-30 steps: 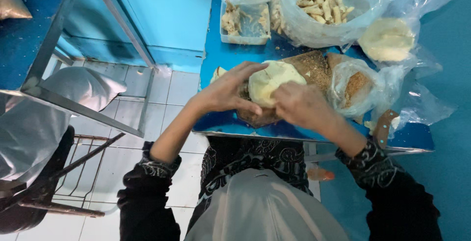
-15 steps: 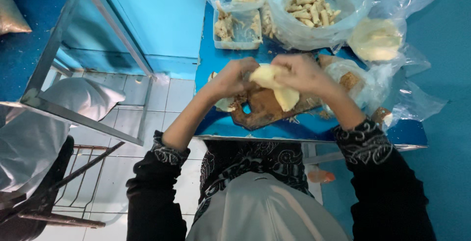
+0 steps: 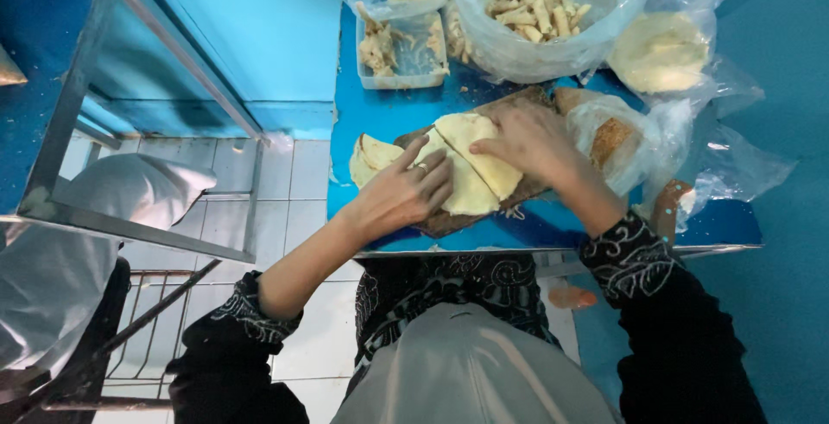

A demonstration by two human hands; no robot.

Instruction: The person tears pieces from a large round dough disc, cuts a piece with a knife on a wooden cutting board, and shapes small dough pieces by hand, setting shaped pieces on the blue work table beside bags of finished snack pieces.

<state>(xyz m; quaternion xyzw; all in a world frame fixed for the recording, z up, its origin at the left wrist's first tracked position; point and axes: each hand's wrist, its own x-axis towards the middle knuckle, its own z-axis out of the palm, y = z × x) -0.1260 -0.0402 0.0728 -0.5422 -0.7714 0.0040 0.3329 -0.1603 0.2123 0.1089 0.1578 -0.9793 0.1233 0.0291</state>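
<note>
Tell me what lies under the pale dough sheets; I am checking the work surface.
A brown wooden board lies under the dough sheets, on the blue table. The left hand and right hand press on the sheets, covering the board's middle.

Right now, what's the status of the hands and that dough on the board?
Left hand flat on the pale dough sheets. Right hand pressing their top edge. Sheets lie on wooden board. Plastic bags crowd the right side.

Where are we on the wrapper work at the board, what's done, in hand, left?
Done: some folded wrappers lie stacked at the board's left end. In hand: left hand and right hand press two pale dough pieces flat on the wooden board. Left: a bagged stack of round wrappers sits unused.
</note>
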